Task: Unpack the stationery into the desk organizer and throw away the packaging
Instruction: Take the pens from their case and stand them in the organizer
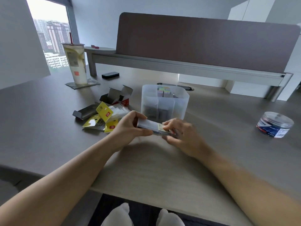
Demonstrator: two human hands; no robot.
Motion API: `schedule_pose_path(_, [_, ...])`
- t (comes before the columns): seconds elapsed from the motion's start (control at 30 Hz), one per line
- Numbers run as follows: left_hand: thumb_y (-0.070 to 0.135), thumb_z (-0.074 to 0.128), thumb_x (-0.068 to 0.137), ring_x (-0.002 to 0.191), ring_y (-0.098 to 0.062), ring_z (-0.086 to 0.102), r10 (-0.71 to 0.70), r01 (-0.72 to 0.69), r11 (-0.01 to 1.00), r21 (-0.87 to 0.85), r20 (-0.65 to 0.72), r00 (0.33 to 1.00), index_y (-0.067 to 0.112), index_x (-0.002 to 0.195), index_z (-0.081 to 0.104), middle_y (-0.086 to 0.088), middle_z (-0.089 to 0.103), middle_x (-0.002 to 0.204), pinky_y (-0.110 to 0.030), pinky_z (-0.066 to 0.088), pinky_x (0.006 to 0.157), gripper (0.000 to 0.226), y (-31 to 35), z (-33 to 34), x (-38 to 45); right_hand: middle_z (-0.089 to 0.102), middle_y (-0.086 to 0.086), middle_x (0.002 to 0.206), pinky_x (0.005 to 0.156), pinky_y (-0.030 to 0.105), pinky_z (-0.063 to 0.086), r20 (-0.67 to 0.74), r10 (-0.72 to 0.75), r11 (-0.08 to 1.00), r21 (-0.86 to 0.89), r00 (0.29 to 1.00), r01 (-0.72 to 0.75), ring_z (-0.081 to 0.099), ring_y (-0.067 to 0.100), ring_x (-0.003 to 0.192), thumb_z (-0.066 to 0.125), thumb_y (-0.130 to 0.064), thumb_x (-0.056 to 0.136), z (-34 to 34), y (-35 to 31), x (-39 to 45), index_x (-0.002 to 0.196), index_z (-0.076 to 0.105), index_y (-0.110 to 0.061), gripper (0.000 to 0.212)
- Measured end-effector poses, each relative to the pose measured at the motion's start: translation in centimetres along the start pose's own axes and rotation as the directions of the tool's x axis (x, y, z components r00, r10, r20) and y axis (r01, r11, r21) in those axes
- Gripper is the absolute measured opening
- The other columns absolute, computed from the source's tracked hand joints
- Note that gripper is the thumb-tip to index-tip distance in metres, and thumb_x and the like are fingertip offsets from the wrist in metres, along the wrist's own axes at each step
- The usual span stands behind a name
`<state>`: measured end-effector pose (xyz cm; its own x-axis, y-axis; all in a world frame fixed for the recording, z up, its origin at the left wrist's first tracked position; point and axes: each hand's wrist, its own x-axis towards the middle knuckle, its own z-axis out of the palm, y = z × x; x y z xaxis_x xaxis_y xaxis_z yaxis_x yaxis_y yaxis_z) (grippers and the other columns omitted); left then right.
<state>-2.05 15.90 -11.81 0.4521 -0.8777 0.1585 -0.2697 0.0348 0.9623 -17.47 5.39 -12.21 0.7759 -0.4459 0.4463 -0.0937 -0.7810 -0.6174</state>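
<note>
1. Nearest to us, past two pale knees at the bottom edge, our forearms reach over the near edge of the desk [146, 168] and meet above its middle.
2. Our left hand [130, 128] grasps the left end of a slim clear packet [150, 125], thumb underneath and fingers curled over the top.
3. Our right hand [180, 136] pinches the packet's right end, fingertips on its printed label; that hand is blurred, so we cannot tell the finer finger positions.
4. The packet is long, flat and mostly white-grey, with a cream label and a red strip at its right end. It lies level between the hands, just above the desk and just near of the organizer.
5. The desk organizer [182, 98] is a frosted, translucent tub with inner dividers. Pastel sticky-note blocks [163, 91] stand in a far compartment, and dark items show dimly through the near wall; we cannot tell what they are.
6. To the left lies a heap of opened packaging [104, 115]: yellow hang-cards, clear sleeves and dark unfolded cartons.
7. Well off to the right stands a round clear jar [275, 124] with a blue label, lid on.
8. Far left, a tall drink cup [76, 62] with a straw sits on a coaster.
</note>
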Motion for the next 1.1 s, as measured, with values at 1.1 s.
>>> schedule_pose_path(1.1, [-0.002, 0.069, 0.069, 0.073, -0.007, 0.052, 0.012, -0.009, 1.000, -0.028, 0.097, 0.995, 0.013, 0.098, 0.049, 0.002, 0.054, 0.082, -0.007, 0.046, 0.058, 0.037, -0.32, 0.52, 0.05, 0.071, 0.014, 0.080, 0.061, 0.021, 0.045, -0.009, -0.073, 0.964, -0.255, 0.997, 0.069, 0.062, 0.019, 0.064, 0.046, -0.027, 0.076, -0.95, 0.00, -0.22, 0.089, 0.064, -0.004, 0.032])
